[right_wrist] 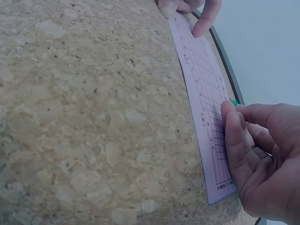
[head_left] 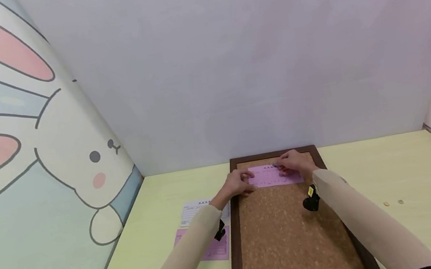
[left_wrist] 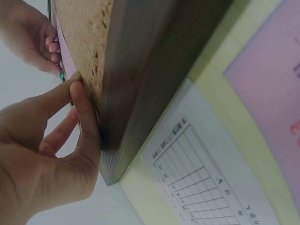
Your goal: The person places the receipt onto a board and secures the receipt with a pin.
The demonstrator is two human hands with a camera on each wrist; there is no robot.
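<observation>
A pink printed form (head_left: pixel 265 176) lies crosswise near the far end of a wood-framed corkboard (head_left: pixel 291 235). My left hand (head_left: pixel 239 183) holds down the form's left end, its thumb and fingertips spread on the paper in the right wrist view. At the form's top edge, right of its middle, my right hand (head_left: pixel 295 162) pinches a green push pin (right_wrist: pixel 235 103) between thumb and finger. Most of the pin is hidden behind the fingertips, and its point is out of sight. The right hand's other fingers curl over the form.
Left of the board, a white printed form (head_left: pixel 194 210) and another pink form (head_left: pixel 218 248) lie on the pale yellow table (head_left: pixel 134 260), partly behind the left sleeve. Two small round items (head_left: pixel 386 204) lie to the right. A wall (head_left: pixel 257 76) stands behind the board.
</observation>
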